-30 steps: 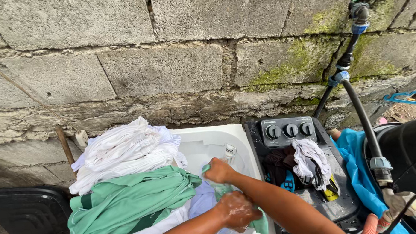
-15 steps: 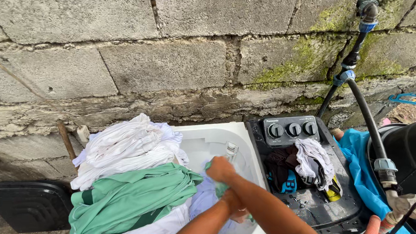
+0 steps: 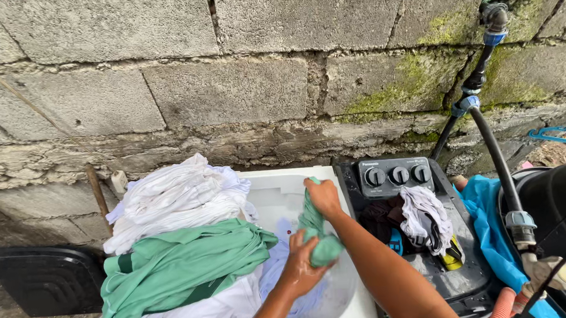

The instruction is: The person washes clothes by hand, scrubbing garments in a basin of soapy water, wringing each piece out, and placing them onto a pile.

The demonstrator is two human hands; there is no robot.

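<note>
1. My right hand (image 3: pixel 324 197) is clenched around the upper end of a wet, twisted mint-green cloth (image 3: pixel 319 234), lifting it above the open white plastic wash tub (image 3: pixel 284 193).
2. My left hand (image 3: pixel 300 264) is grasping the lower, bunched end of the same cloth, so the fabric runs upright between the two hands over the tub.
3. Beneath the left hand, pale lilac fabric (image 3: pixel 273 273) lies in the tub.
4. On the tub's left edge sits a heap of laundry: crumpled white garments (image 3: pixel 174 197) on top and towards the wall, and a folded green garment (image 3: pixel 180 263) below them, nearer to me.
5. To the right of the tub, the dark control panel with three round knobs (image 3: pixel 396 175) stands against the wall, and a small pile of black, white and yellow clothes (image 3: pixel 417 226) lies just in front of it.
6. A black hose (image 3: pixel 492 142) runs down from a tap on the mossy grey block wall (image 3: pixel 230 85), with blue plastic sheeting (image 3: pixel 486 221) beside it.
</note>
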